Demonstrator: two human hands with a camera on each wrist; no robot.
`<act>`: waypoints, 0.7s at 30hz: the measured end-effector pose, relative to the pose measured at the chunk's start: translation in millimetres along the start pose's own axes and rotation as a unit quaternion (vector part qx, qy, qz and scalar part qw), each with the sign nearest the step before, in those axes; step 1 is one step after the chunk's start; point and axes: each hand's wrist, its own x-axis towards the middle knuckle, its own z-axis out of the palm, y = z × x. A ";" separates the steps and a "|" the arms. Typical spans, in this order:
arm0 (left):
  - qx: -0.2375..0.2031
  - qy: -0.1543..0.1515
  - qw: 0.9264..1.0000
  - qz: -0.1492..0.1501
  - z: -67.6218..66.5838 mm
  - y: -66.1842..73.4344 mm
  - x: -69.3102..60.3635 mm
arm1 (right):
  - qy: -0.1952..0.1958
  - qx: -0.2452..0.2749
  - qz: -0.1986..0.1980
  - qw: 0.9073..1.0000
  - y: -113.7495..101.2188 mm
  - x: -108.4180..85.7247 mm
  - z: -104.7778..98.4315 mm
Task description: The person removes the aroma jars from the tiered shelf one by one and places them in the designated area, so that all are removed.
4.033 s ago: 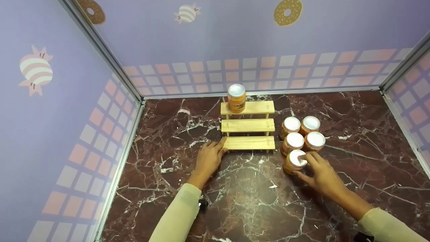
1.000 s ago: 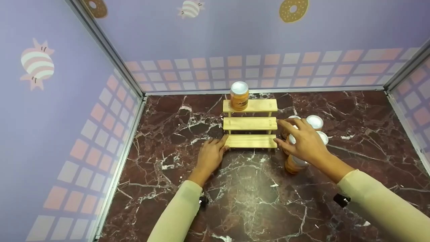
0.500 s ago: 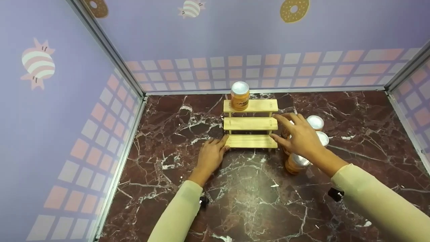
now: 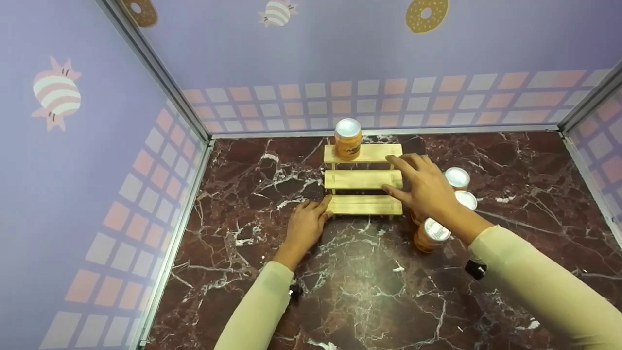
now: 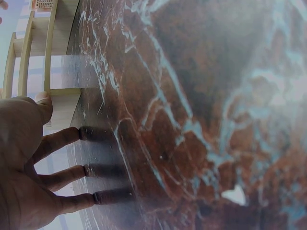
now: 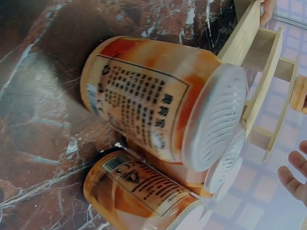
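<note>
A pale wooden three-step stand (image 4: 359, 179) stands near the back wall. One orange jar (image 4: 348, 146) with a white lid stands upright on the left of its top step. My left hand (image 4: 303, 226) touches the left end of the bottom step with thumb and index finger; in the left wrist view its other fingers (image 5: 62, 177) reach straight to the tabletop. Over the right part of the stand is my right hand (image 4: 427, 189), thumb and fingers apart, nothing between them. Beside the stand, partly hidden under that hand, several more jars (image 4: 432, 235) stand close together.
Dark red marbled tabletop (image 4: 359, 282) lies in front of the stand. Lilac panels (image 4: 311, 53) with printed sweets and squares enclose the back and sides. The right wrist view shows a near jar (image 6: 144, 96) with printed label and slotted white lid.
My right hand has gone from the front jar on the table, up past the other jars, and leftward over the stand's right side. The left hand keeps its place at the bottom step.
</note>
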 end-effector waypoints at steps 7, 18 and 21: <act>0.016 0.009 1.000 0.013 -3.8 1.9 -0.5 | 0.001 -0.001 0.002 1.000 -5.2 12.6 6.1; 0.017 0.008 1.000 0.008 -5.2 3.8 0.1 | -0.020 0.017 0.026 0.999 -12.3 24.9 8.8; 0.015 0.003 1.000 0.003 -5.1 4.2 0.5 | -0.023 0.020 0.028 0.999 -13.4 27.9 9.7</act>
